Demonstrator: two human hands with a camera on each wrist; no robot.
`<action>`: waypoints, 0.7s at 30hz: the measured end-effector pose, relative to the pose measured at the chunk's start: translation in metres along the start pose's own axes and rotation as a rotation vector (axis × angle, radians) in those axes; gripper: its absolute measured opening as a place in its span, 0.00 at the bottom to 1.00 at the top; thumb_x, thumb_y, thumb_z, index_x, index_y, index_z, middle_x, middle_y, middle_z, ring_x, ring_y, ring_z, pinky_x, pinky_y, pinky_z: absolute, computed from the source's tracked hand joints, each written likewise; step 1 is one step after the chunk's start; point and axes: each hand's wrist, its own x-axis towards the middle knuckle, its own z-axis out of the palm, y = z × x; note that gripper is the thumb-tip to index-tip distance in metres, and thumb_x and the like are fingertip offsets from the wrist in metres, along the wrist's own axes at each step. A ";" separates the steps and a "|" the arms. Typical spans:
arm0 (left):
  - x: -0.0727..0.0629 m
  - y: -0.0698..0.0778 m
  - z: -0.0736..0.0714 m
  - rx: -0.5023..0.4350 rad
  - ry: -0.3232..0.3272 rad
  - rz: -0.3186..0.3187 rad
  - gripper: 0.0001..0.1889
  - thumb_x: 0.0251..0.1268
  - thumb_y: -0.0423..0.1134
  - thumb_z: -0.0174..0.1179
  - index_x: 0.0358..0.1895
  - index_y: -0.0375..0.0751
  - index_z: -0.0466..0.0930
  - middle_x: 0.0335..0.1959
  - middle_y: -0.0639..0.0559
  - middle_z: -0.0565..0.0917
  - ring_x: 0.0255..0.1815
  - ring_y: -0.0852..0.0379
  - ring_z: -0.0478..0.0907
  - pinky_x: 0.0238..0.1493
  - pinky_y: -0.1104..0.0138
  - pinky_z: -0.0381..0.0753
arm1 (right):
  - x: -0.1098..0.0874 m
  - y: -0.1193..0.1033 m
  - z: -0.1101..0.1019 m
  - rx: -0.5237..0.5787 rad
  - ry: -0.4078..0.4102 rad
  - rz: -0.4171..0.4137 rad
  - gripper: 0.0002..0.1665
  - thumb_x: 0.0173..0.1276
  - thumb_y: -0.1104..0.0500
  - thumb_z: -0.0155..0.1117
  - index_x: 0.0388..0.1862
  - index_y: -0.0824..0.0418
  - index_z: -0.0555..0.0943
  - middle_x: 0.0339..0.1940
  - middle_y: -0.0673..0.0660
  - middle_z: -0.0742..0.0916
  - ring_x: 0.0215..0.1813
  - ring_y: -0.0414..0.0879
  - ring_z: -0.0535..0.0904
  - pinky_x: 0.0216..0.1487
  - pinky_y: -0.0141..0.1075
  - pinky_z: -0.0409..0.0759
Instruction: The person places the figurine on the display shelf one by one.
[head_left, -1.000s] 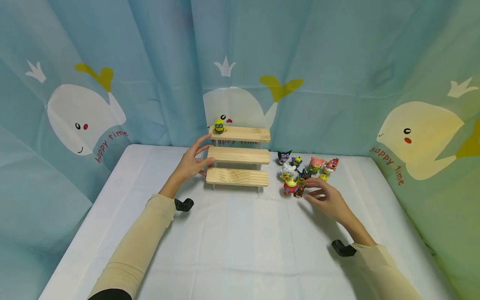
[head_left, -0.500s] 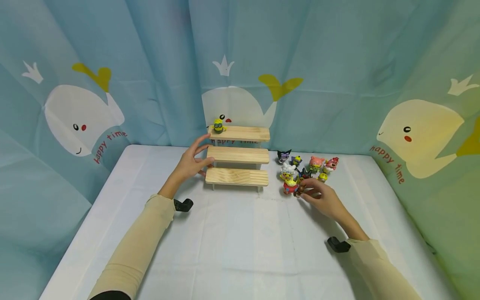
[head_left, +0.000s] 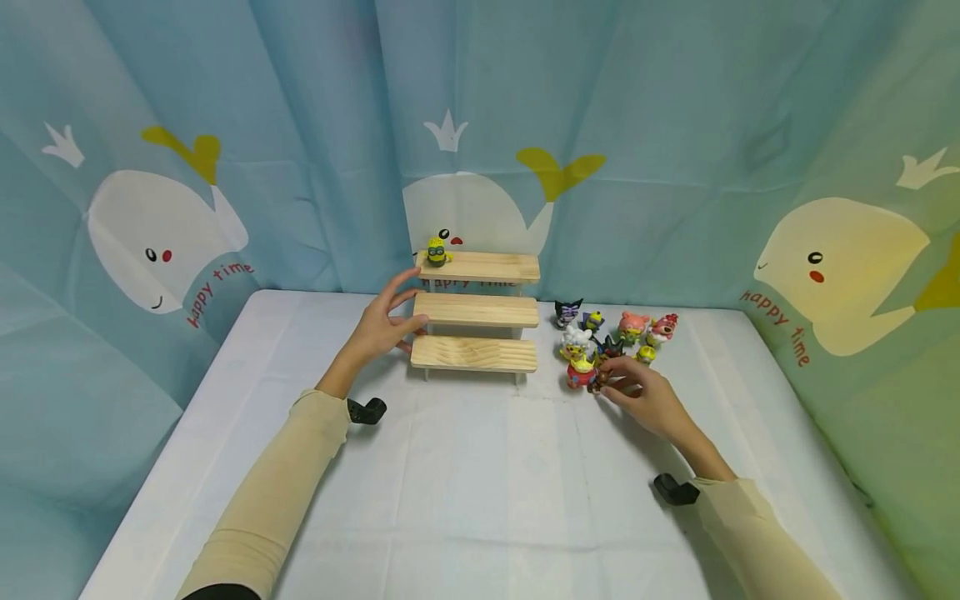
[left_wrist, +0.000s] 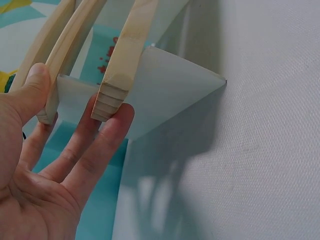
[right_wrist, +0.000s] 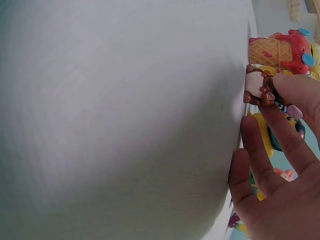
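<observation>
A three-tier display stand [head_left: 476, 309] with light wooden boards stands at the table's back. My left hand [head_left: 380, 323] holds its left side; in the left wrist view the thumb [left_wrist: 36, 82] lies on one board and fingertips touch the board ends. A yellow minion figurine [head_left: 437, 252] stands at the left of the top board. My right hand [head_left: 647, 395] pinches a small brown figurine [right_wrist: 260, 86] between thumb and forefinger, low at the table; its upper part is partly hidden. A white-haired figurine with red below [head_left: 578, 357] stands just left of it.
More figurines cluster behind the right hand: a black-eared one [head_left: 567, 313], a pink one [head_left: 632, 327] and a red-and-white one [head_left: 662, 330] among them. The white tablecloth [head_left: 480, 500] covers the table. A blue curtain [head_left: 315, 167] with whales rises behind.
My right hand has moved slightly left and its thumb and forefinger have closed on the brown figurine. The left hand stays at the stand.
</observation>
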 end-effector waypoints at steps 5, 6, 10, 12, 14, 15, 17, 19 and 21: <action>0.000 0.000 0.000 0.003 -0.001 0.004 0.42 0.74 0.33 0.63 0.83 0.59 0.52 0.79 0.31 0.60 0.42 0.30 0.86 0.34 0.29 0.80 | -0.001 0.001 0.001 -0.001 0.012 -0.006 0.18 0.69 0.68 0.71 0.56 0.62 0.81 0.47 0.62 0.89 0.45 0.57 0.87 0.42 0.34 0.86; 0.001 0.000 0.000 0.005 -0.001 0.003 0.42 0.74 0.33 0.63 0.83 0.59 0.52 0.79 0.32 0.60 0.42 0.30 0.86 0.34 0.29 0.81 | -0.001 0.001 0.001 -0.002 0.017 -0.007 0.17 0.69 0.68 0.71 0.56 0.62 0.81 0.47 0.63 0.89 0.44 0.57 0.88 0.42 0.34 0.86; 0.001 -0.001 0.000 0.013 0.001 0.002 0.41 0.74 0.33 0.63 0.83 0.59 0.52 0.79 0.32 0.60 0.42 0.30 0.86 0.34 0.30 0.81 | -0.001 0.000 0.001 -0.008 0.019 0.010 0.17 0.69 0.68 0.71 0.55 0.61 0.82 0.47 0.62 0.89 0.44 0.57 0.87 0.41 0.35 0.86; 0.001 -0.001 0.000 0.013 0.001 0.002 0.41 0.74 0.33 0.63 0.83 0.58 0.52 0.79 0.32 0.60 0.42 0.29 0.86 0.34 0.30 0.81 | -0.001 0.000 0.001 -0.013 0.018 0.021 0.17 0.69 0.68 0.71 0.55 0.60 0.82 0.47 0.61 0.89 0.43 0.56 0.87 0.41 0.35 0.86; 0.001 -0.001 0.001 0.015 0.001 0.003 0.42 0.74 0.33 0.64 0.83 0.58 0.52 0.79 0.31 0.60 0.43 0.29 0.86 0.34 0.30 0.81 | -0.001 -0.001 0.001 -0.014 0.014 0.025 0.17 0.69 0.68 0.71 0.55 0.60 0.82 0.47 0.60 0.89 0.43 0.56 0.87 0.41 0.36 0.86; 0.001 -0.001 0.001 0.016 0.001 0.004 0.42 0.74 0.33 0.64 0.83 0.57 0.52 0.79 0.31 0.60 0.43 0.29 0.86 0.34 0.30 0.81 | -0.001 -0.001 0.001 -0.013 0.015 0.025 0.17 0.69 0.68 0.72 0.56 0.61 0.82 0.47 0.61 0.89 0.44 0.56 0.87 0.41 0.36 0.86; 0.001 -0.002 0.001 0.018 0.003 0.004 0.42 0.74 0.33 0.64 0.83 0.57 0.52 0.79 0.31 0.60 0.43 0.30 0.86 0.34 0.30 0.81 | -0.001 -0.002 0.001 -0.016 0.009 0.024 0.18 0.69 0.67 0.72 0.56 0.62 0.82 0.46 0.61 0.89 0.44 0.56 0.87 0.42 0.35 0.86; 0.001 -0.002 0.001 0.020 0.006 0.004 0.42 0.74 0.33 0.64 0.83 0.57 0.52 0.79 0.31 0.60 0.42 0.31 0.87 0.34 0.30 0.82 | -0.001 -0.002 0.001 -0.021 -0.002 0.021 0.19 0.68 0.68 0.72 0.57 0.63 0.82 0.47 0.61 0.89 0.45 0.57 0.86 0.42 0.35 0.86; 0.000 -0.002 0.001 0.019 0.007 0.001 0.42 0.74 0.33 0.64 0.84 0.57 0.52 0.79 0.31 0.60 0.41 0.33 0.87 0.34 0.30 0.82 | -0.001 -0.003 0.001 -0.023 -0.014 0.023 0.20 0.68 0.67 0.72 0.58 0.63 0.82 0.47 0.62 0.88 0.46 0.57 0.86 0.42 0.35 0.85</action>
